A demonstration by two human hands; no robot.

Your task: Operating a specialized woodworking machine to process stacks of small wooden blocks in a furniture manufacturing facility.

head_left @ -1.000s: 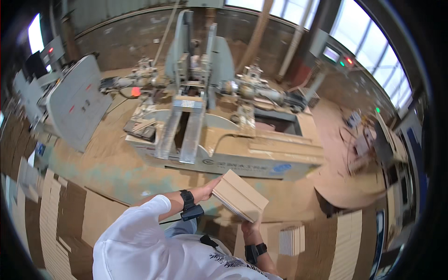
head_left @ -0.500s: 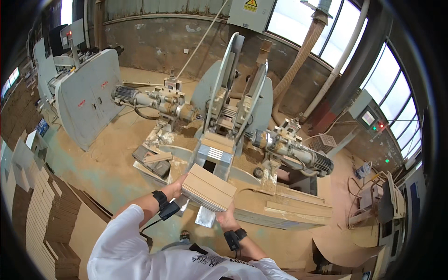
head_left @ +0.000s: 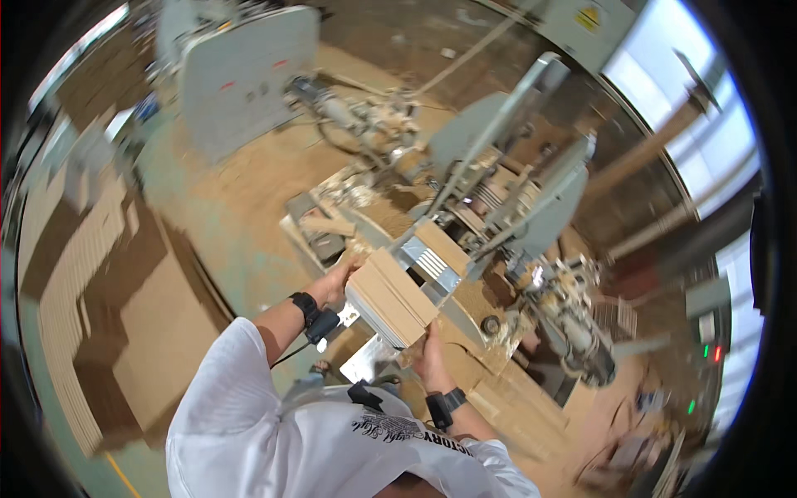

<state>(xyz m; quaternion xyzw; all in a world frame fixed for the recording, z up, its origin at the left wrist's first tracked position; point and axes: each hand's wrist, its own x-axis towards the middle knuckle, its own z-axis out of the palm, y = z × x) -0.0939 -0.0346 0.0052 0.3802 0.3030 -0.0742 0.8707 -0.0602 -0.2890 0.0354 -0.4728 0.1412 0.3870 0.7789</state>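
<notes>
Between my two hands is a stack of light-brown boards [head_left: 390,292], with pale layered edges facing me. My left hand [head_left: 339,280] grips its left end, and my right hand [head_left: 428,357] clasps the opposite end from the right. Both hands are closed on the stack, their fingers partly hidden by it. Just past the boards is the machine's metal feed chute [head_left: 430,259], with a light-brown board [head_left: 442,244] lying at its far end. Whether the stack touches the chute I cannot tell.
Motor units flank the machine, one at left [head_left: 353,118] and one at right [head_left: 573,324]. Upright guard plates [head_left: 498,133] rise beyond the chute. A grey cabinet panel [head_left: 249,83] stands far left. Large stacks of boards [head_left: 158,315] lie on the left floor. Sawdust covers the floor.
The view has turned toward the left, so the machine appears farther right and more tilted, and more of the left board stacks shows. Both hands still hold the stack of boards.
</notes>
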